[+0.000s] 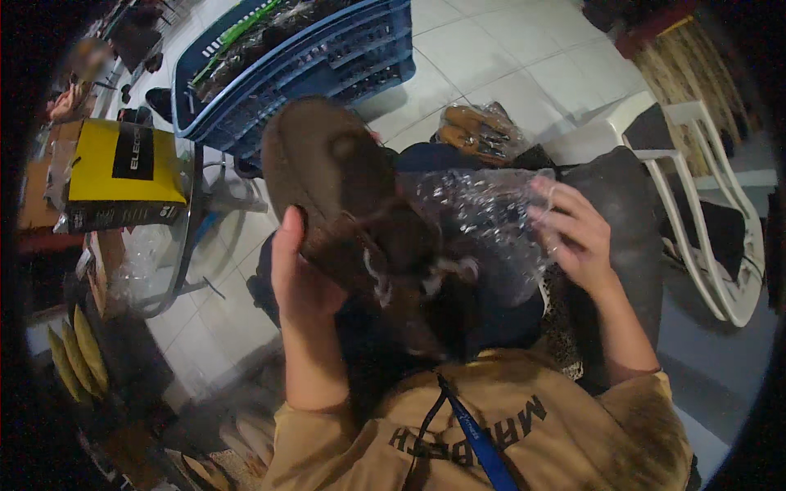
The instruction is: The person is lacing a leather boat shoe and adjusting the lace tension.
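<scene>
A dark brown lace-up shoe (327,159) is held up in front of my body, its toe tilted away from me. My left hand (301,262) is closed on its left side, thumb along the edge and the other fingers hidden beneath. Pale lace ends hang near the shoe's opening, which is blurred. My right hand (580,236) pinches the edge of a crinkled clear plastic bag (491,214). The bag spreads over my lap toward the shoe. Whether bag and shoe touch, I cannot tell.
A blue plastic crate (327,78) with wrapped items stands ahead. Tan shoes in clear plastic (479,135) lie beyond my knees. A white plastic chair (706,237) is at right, a yellow-and-black box (123,168) at left. Another person's hand (65,105) shows far left.
</scene>
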`<state>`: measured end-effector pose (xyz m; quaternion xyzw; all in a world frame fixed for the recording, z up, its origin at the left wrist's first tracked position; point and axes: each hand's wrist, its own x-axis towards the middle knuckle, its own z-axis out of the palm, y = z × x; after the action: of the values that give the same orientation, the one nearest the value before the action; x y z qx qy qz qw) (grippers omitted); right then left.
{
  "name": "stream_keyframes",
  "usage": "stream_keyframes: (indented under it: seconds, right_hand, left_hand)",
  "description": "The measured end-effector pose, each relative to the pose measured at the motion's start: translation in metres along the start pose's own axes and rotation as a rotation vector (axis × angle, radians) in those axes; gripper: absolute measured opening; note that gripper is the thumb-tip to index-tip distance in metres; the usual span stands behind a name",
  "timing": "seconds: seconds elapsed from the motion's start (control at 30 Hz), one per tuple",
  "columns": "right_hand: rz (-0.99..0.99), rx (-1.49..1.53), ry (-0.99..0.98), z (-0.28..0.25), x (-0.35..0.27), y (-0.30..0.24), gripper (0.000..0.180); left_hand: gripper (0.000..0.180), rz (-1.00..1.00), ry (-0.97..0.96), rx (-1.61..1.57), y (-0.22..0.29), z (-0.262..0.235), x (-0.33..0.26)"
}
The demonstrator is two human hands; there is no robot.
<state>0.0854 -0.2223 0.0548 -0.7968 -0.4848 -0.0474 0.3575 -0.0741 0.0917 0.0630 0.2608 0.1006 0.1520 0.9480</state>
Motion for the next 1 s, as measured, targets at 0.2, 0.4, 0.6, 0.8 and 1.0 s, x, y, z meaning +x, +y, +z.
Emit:
stream_keyframes:
  seconds: [0.2,0.4,0.6,0.8,1.0]
  right_hand:
    - [-0.101,0.116,-0.127,0.006,0.027,-0.032,0.035]
    - [-0.155,0.214,0.243,-0.026,0.003,-0.031,0.039]
    - [0.558,0.782,0.406,-0.042,-0.079,-0.078,0.062]
    - [0.552,0.968,0.636,-0.097,-0.099,-0.023,0.065]
    - [0.531,1.212,0.852,-0.106,-0.073,0.021,0.069]
  left_hand:
    - [0.104,-0.109,0.001,0.364,-0.002,0.033,-0.035]
    - [0.124,0.153,-0.505,1.374,0.021,0.111,-0.054]
    - [0.127,0.428,-0.58,1.526,-0.088,0.151,-0.057]
    - [0.102,0.422,-0.838,1.274,-0.083,0.143,-0.026]
    - [0.061,0.586,-1.039,1.742,-0.049,0.09,0.044]
